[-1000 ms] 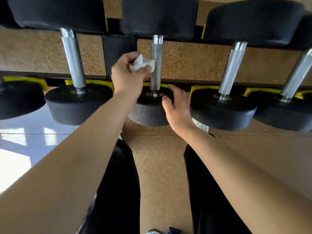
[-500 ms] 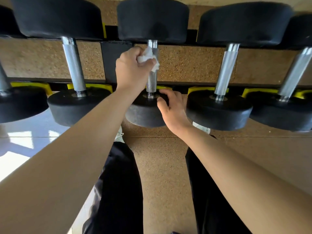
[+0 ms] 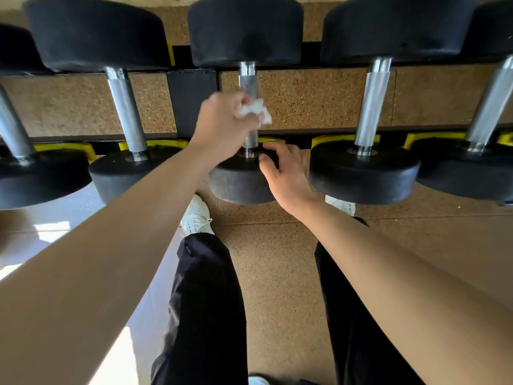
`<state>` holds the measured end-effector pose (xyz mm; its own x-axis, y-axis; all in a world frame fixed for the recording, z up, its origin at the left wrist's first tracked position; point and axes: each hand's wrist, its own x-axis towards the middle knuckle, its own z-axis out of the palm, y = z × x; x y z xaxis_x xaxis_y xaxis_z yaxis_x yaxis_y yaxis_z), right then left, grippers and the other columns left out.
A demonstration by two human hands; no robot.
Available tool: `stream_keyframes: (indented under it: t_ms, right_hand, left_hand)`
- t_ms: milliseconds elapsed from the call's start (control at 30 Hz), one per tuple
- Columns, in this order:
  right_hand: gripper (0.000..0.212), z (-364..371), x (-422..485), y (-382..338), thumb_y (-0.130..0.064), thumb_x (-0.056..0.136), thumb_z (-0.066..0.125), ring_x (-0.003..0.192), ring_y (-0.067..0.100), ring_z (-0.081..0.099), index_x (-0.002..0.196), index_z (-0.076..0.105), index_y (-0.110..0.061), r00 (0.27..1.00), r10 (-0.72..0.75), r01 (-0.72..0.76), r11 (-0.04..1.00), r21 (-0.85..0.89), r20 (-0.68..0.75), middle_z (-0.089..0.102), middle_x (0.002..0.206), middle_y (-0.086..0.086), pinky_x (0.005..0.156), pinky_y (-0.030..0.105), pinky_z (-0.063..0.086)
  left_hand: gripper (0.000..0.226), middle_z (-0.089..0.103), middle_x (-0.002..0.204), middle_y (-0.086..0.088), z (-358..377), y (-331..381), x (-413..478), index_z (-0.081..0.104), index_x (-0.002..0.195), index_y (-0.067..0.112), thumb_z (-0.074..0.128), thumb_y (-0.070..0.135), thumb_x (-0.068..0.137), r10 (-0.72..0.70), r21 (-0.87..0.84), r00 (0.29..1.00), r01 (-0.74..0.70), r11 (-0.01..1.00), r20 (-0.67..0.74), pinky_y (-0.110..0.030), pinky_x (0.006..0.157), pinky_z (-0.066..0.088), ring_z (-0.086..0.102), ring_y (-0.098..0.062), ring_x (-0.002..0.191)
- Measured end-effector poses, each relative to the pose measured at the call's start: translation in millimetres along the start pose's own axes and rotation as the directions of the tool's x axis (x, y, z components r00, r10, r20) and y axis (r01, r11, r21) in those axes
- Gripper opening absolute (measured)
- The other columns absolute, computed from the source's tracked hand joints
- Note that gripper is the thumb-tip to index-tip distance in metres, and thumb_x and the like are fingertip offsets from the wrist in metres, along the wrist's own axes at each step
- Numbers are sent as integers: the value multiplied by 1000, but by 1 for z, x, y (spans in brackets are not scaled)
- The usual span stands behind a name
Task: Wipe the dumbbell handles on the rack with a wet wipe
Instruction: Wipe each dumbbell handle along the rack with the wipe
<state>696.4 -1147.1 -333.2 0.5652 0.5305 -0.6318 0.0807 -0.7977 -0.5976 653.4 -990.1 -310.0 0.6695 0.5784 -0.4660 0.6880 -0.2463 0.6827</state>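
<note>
While my left grip is clamped tight around a scrunched-up white wet wipe, it's pressing that wipe onto the handle of the middle dumbbell, roughly halfway down the bar. It's kinda motion-blurred, so I can't tell if my fingers go all the way round the bar or just round the wipe. My right grip is loose and fairly wide, holding nothing, with the fingers resting on the near head of that same dumbbell, thumb close to where the bar meets it. The dumbbell sits on the rack with its long axis pointing straight away from me, 1 black head toward my legs and the other at the far side. The neighbouring dumbbells, 2 on each side, lie the same way, fanned out a little. Speckled brown floor underneath.
</note>
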Motion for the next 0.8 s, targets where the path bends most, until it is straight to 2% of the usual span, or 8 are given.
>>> stream_keyframes:
  t_ms: [100,200,267,433,533,600,667,800]
  right_hand:
    - [43,-1,-1,0,-36,101,47,133,21,28,141,50,-22,1000,7,-7,1000,5,9,45,139,7,106,30,23]
    - [55,-5,-1,-1,-41,98,52,135,22,31,147,41,-18,999,29,-30,999,40,21,48,140,4,114,42,28]
    - [63,-13,0,-2,-45,94,59,134,21,37,149,36,-23,999,48,-49,997,54,24,54,135,-3,113,48,31]
    - [44,-35,7,-15,-22,86,75,117,11,59,126,55,-22,990,-132,122,979,164,49,61,126,-7,105,41,49]
    - [29,-41,12,-25,-9,85,75,99,10,70,112,65,-12,968,-213,180,957,226,130,71,111,0,89,30,58]
    - [17,-43,18,-26,-12,86,75,84,10,71,102,71,-12,962,-260,255,964,74,87,74,96,-1,77,28,58]
    - [11,-46,25,-25,-18,86,76,78,8,67,97,76,-14,951,-305,310,944,-115,57,73,88,-5,73,26,55]
    - [17,-46,35,-29,-22,90,72,83,10,66,104,77,-15,938,-279,332,893,-303,204,74,95,-3,80,25,53]
  left_hand:
    - [22,68,98,3,3,4,5,69,108,17,68,31,92,-63,0,988,63,998,-141,-16,61,42,61,-9,79]
    - [12,64,80,4,7,-10,-7,68,96,20,70,31,90,-246,120,969,245,962,-2,-22,51,42,60,-8,67]
    - [12,64,78,1,6,-23,-17,71,93,20,72,31,87,-337,161,936,318,934,106,-25,53,40,61,-14,70]
    - [10,56,81,-5,-4,-27,-28,70,84,10,72,19,82,-275,-363,948,317,876,163,-32,73,35,50,-15,78]
    - [8,59,78,-4,-7,-20,-32,72,93,3,67,8,89,-192,-405,959,263,875,207,-16,66,40,53,-2,67]
    - [8,64,75,0,-7,-23,-31,74,88,10,67,6,90,-206,-408,959,269,872,193,-12,66,42,56,0,65]
    - [13,67,74,4,-8,-33,-31,76,83,23,71,13,90,-242,-385,958,283,878,152,-19,71,43,59,-4,70]
    - [11,73,86,3,-8,-57,-32,74,88,34,75,24,88,-214,-116,971,225,967,105,-27,69,46,64,-11,82]
